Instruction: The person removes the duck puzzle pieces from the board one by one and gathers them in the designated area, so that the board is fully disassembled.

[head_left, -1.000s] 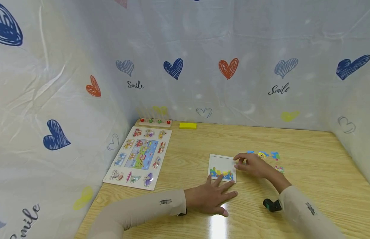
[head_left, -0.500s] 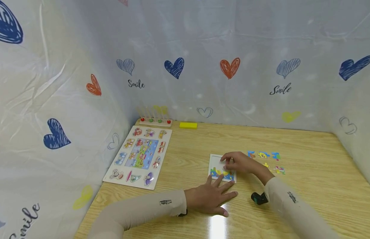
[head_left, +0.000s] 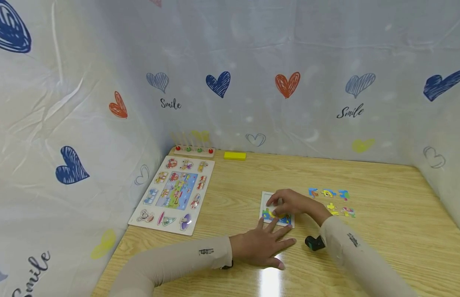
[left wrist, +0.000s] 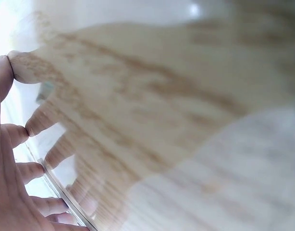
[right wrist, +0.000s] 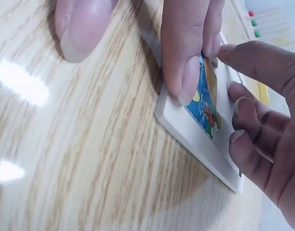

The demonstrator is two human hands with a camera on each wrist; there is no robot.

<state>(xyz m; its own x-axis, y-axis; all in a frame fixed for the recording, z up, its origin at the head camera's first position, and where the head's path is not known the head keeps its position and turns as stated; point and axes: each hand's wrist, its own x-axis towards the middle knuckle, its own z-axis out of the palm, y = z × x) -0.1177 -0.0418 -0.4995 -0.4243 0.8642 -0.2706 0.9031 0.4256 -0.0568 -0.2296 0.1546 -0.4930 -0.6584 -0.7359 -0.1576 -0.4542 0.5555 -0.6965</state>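
A small white puzzle tray (head_left: 266, 198) lies on the table, colourful jigsaw pieces (right wrist: 205, 103) filling its near part. My left hand (head_left: 260, 245) is spread flat, fingertips on the tray's near edge and on the pieces there; in the left wrist view the fingers (left wrist: 30, 172) look straight. Over the tray is my right hand (head_left: 289, 203), fingers bent, thumb and index finger apart. In the right wrist view its fingertips (right wrist: 241, 143) hover close above the tray's bare white part. Whether a piece is between them cannot be told, as the hand hides part of the tray.
Several loose jigsaw pieces (head_left: 329, 193) lie right of the tray. A large picture board (head_left: 175, 192) is on the left, with a bead-peg stand (head_left: 194, 152) and a yellow block (head_left: 235, 156) behind. A dark device (head_left: 314, 243) is at the right wrist. Patterned curtains hang around.
My right hand has moved left from the tray's right edge to over its middle, uncovering loose pieces on the right. The left hand has stayed in place.
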